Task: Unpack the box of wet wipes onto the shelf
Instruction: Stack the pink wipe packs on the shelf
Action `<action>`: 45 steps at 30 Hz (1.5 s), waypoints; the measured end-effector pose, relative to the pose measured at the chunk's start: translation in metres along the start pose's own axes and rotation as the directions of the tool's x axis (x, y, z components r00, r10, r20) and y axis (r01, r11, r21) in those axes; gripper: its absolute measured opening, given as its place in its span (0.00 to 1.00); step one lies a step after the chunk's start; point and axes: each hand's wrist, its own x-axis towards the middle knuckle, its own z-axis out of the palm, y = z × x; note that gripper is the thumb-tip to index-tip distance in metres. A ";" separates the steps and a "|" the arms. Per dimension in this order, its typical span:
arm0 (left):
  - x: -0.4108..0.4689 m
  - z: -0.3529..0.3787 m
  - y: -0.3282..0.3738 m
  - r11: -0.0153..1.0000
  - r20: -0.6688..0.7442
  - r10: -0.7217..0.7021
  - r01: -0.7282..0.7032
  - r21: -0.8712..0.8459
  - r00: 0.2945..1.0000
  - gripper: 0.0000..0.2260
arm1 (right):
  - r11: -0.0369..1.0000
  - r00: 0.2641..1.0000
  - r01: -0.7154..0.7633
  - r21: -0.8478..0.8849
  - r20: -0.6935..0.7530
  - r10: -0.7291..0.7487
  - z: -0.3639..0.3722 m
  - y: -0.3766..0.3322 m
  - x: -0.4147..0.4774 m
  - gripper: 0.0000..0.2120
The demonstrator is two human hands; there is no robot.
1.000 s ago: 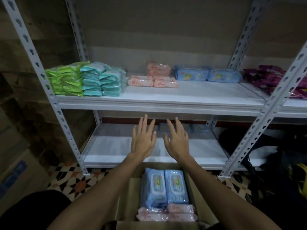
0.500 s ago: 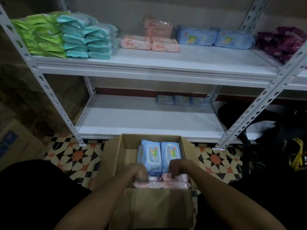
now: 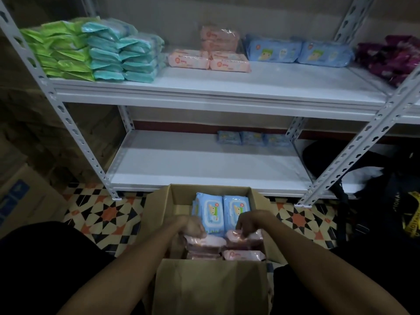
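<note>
Green packs point(image 3: 59, 51) and teal packs point(image 3: 122, 53) crowd the left end of the upper shelf point(image 3: 227, 87), with shelved pink packs point(image 3: 209, 61) and shelved blue packs point(image 3: 297, 51) further right. Below, in the open cardboard box point(image 3: 211, 285) on the tiled floor, the left hand point(image 3: 193, 228) curls its fingers over the left pink pack point(image 3: 206, 242), while the right hand point(image 3: 247, 223) pinches the right pink pack point(image 3: 250, 238) beside it. A second ago both hands hung open before the lower shelf point(image 3: 193, 169); they have since dropped into the box and closed. A fresh pair looks ready to lift out, with more packs left beneath.
</note>
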 end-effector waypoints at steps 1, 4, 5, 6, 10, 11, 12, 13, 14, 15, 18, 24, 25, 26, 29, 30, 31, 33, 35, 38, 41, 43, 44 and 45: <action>-0.004 -0.012 0.002 1.000 -0.013 0.000 -0.001 -0.028 1.000 0.14 | 1.000 1.000 -0.001 0.002 -0.013 0.001 -0.010 0.002 -0.005 0.19; -0.012 -0.040 0.007 0.992 -0.114 0.021 -0.035 -0.118 0.993 0.11 | 1.000 0.997 -0.009 -0.014 -0.075 0.008 -0.036 0.007 -0.016 0.18; -0.015 -0.046 0.009 0.995 -0.173 0.041 -0.055 -0.079 0.984 0.12 | 1.000 0.994 -0.011 -0.008 -0.112 0.010 -0.040 0.008 -0.016 0.17; -0.015 -0.050 0.011 0.997 -0.241 0.068 -0.077 -0.030 0.968 0.12 | 1.000 0.987 -0.013 0.010 -0.161 0.014 -0.042 0.009 -0.013 0.16; -0.005 -0.027 0.015 0.994 -0.439 0.077 -0.105 -0.039 0.895 0.12 | 0.997 0.925 -0.026 0.067 -0.378 0.049 -0.027 0.002 -0.002 0.14; -0.002 -0.016 0.013 0.991 -0.444 0.060 -0.106 -0.079 0.894 0.13 | 0.996 0.913 -0.019 0.087 -0.405 0.052 -0.020 0.000 0.001 0.16; 0.000 -0.005 0.011 0.988 -0.443 0.065 -0.122 -0.100 0.894 0.14 | 0.993 0.903 -0.008 0.121 -0.425 0.059 -0.012 -0.003 0.004 0.17; 0.003 0.005 0.007 0.987 -0.452 0.088 -0.138 -0.080 0.888 0.17 | 0.988 0.891 -0.001 0.152 -0.448 0.070 -0.004 -0.004 0.009 0.20; 0.006 0.013 0.003 0.990 -0.471 0.114 -0.137 -0.016 0.875 0.19 | 0.984 0.875 -0.001 0.176 -0.477 0.086 0.005 -0.003 0.012 0.25; 0.007 0.019 0.001 0.990 -0.494 0.141 -0.122 0.071 0.858 0.21 | 0.984 0.866 -0.015 0.180 -0.489 0.103 0.014 -0.002 0.015 0.29; 0.006 0.025 0.000 0.964 -0.542 0.178 -0.035 0.264 0.821 0.24 | 0.988 0.865 -0.025 0.151 -0.493 0.097 0.034 0.001 0.024 0.34; 0.018 0.026 -0.001 0.934 -0.479 0.265 -0.100 0.342 0.837 0.26 | 0.984 0.839 0.018 0.177 -0.538 0.081 0.047 -0.002 0.037 0.35; 0.020 0.028 -0.002 0.935 -0.489 0.268 -0.102 0.340 0.830 0.27 | 0.981 0.837 0.024 0.193 -0.541 0.086 0.048 -0.001 0.037 0.34; 0.021 0.029 -0.003 0.936 -0.504 0.269 -0.098 0.339 0.821 0.26 | 0.978 0.834 0.029 0.205 -0.545 0.090 0.047 -0.001 0.036 0.34; 0.019 0.027 -0.003 0.952 -0.531 0.257 -0.116 0.285 0.807 0.25 | 0.973 0.829 0.042 0.228 -0.551 0.094 0.043 0.003 0.031 0.31; 0.015 0.025 -0.002 0.959 -0.538 0.246 -0.122 0.255 0.806 0.25 | 0.972 0.823 0.044 0.230 -0.560 0.095 0.041 0.004 0.027 0.30; 0.010 0.020 -0.002 0.965 -0.545 0.235 -0.125 0.230 0.805 0.24 | 0.972 0.816 0.043 0.231 -0.570 0.100 0.036 0.004 0.022 0.29; 0.000 0.005 0.003 0.977 -0.543 0.199 -0.126 0.170 0.816 0.21 | 0.965 0.803 0.059 0.256 -0.587 0.106 0.024 0.006 0.015 0.27; -0.014 -0.017 0.010 0.987 -0.506 0.157 -0.114 0.116 0.848 0.20 | 0.954 0.800 0.087 0.286 -0.591 0.105 0.005 0.007 0.001 0.27; -0.041 -0.056 0.025 0.989 -0.450 0.140 -0.102 0.108 0.882 0.23 | 0.950 0.813 0.112 0.292 -0.577 0.082 -0.033 0.009 -0.032 0.24; -0.070 -0.092 0.035 0.989 -0.468 0.133 -0.088 0.116 0.874 0.24 | 0.954 0.800 0.133 0.270 -0.598 0.058 -0.068 0.006 -0.072 0.24; -0.089 -0.115 0.041 0.986 -0.501 0.152 -0.099 0.132 0.852 0.27 | 0.960 0.763 0.138 0.242 -0.645 0.053 -0.089 0.003 -0.098 0.24; -0.098 -0.126 0.044 0.984 -0.517 0.161 -0.097 0.148 0.841 0.29 | 0.961 0.744 0.144 0.236 -0.666 0.052 -0.099 0.003 -0.108 0.24; -0.109 -0.137 0.048 0.981 -0.530 0.176 -0.102 0.165 0.830 0.30 | 0.958 0.733 0.156 0.241 -0.678 0.051 -0.109 0.002 -0.118 0.24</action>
